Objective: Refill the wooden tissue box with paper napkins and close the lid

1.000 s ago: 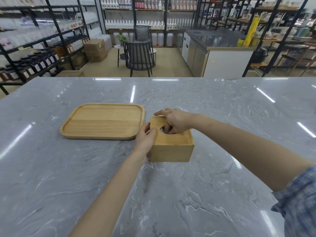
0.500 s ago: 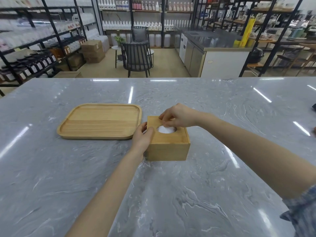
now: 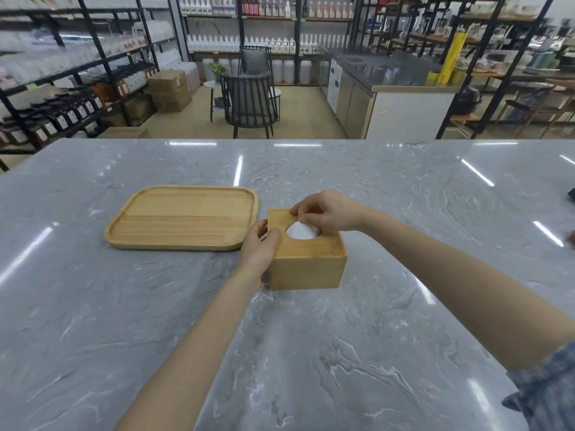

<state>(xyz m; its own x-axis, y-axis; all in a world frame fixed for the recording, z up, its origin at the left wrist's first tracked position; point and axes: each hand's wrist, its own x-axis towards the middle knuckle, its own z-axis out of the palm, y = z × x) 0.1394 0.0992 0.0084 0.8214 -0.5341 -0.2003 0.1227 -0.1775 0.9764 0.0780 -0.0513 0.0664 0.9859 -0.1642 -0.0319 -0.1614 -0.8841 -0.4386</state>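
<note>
A grey marble counter (image 3: 311, 353) fronts a stockroom of black shelving (image 3: 102, 63). On it, a wooden tray (image 3: 183, 217) sits just left of the wooden tissue box (image 3: 308, 262), lid closed. The left hand (image 3: 259, 245) grips the box's left side; the right hand (image 3: 326, 211), earlier reaching into the opening, now pinches a white napkin (image 3: 300, 231) drawn upward.

light honey-tan wooden tissue box (image 3: 306, 267), white napkin (image 3: 301, 230) in its round hole, matching tan wooden tray (image 3: 183, 217) with straight grain, grey marble-veined countertop (image 3: 311, 353) with white streaks, blue-grey checked sleeve (image 3: 547, 390)
</note>
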